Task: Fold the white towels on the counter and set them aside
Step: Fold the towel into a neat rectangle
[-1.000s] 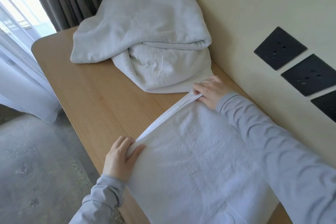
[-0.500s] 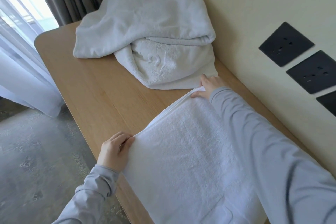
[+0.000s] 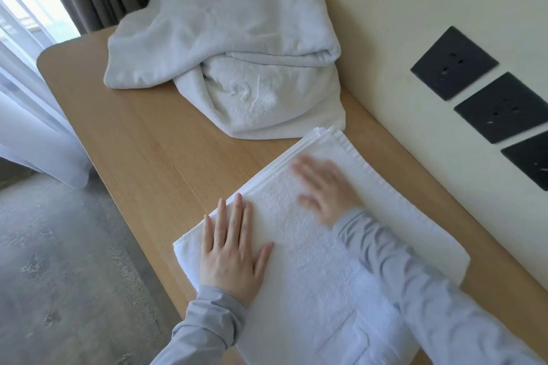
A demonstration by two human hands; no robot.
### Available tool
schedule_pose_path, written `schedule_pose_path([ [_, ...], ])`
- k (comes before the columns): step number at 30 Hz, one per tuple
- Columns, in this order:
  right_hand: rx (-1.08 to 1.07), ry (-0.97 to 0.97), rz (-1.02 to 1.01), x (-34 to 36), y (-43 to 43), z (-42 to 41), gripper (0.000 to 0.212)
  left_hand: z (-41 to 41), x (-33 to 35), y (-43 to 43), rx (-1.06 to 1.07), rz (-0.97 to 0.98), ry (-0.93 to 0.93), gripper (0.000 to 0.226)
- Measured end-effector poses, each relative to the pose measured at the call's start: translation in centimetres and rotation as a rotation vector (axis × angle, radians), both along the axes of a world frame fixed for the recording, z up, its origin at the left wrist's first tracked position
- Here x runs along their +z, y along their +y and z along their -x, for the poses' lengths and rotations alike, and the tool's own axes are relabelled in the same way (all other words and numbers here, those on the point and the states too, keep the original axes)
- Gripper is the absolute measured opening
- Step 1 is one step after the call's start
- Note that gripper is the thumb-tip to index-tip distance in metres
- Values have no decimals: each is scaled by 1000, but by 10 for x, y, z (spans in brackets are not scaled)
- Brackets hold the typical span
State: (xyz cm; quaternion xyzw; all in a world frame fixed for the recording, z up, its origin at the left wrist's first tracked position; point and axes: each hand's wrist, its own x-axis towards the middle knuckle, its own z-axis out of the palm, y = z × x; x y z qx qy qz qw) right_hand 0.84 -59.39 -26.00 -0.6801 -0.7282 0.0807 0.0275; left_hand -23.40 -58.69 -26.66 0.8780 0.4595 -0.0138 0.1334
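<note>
The folded white towel lies flat on the near part of the wooden counter, its stacked layers showing at the far corner, just short of the heap of unfolded towels slumped against the wall. Both hands lie on top of it and grip nothing. The left hand is pressed flat, fingers straight, near the towel's left edge. The right hand is blurred, so its pose is only probably flat with spread fingers, placed further up the cloth.

The step appears to be smoothing the fold. To do it well, the left hand should act as the anchor so the layers do not creep. The right palm should sweep outward from the middle toward the free edges, pushing trapped air and wrinkles out. Light, even pressure suits the thick terry. The stacked edges at the far corner should end up flush before another fold is made.
</note>
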Motion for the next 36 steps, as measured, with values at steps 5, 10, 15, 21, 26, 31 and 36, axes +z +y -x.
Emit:
schedule_pose_path([
  [5, -316, 113, 89, -8, 12, -53, 54, -2, -2, 0, 26, -24, 9, 68],
  [10, -349, -139, 78, 2, 8, -28, 59, -5, -1, -2, 43, -8, 35, 71],
  [15, 90, -2, 19, 1, -57, 61, 60, -4, -3, -1, 51, -15, 19, 71],
  [21, -303, -171, 227, 6, -103, -63, 77, -3, -6, -3, 53, -46, 11, 72],
  [26, -482, -259, 306, 17, -117, -88, 66, -3, -3, -5, 49, -66, 22, 75],
  [31, -152, -118, 32, 42, -139, 6, 63, -22, 12, -62, 20, 2, -128, 76],
  [36, -5, -181, 95, 25, -179, 49, 56, -43, 18, -174, 13, 135, -157, 77],
])
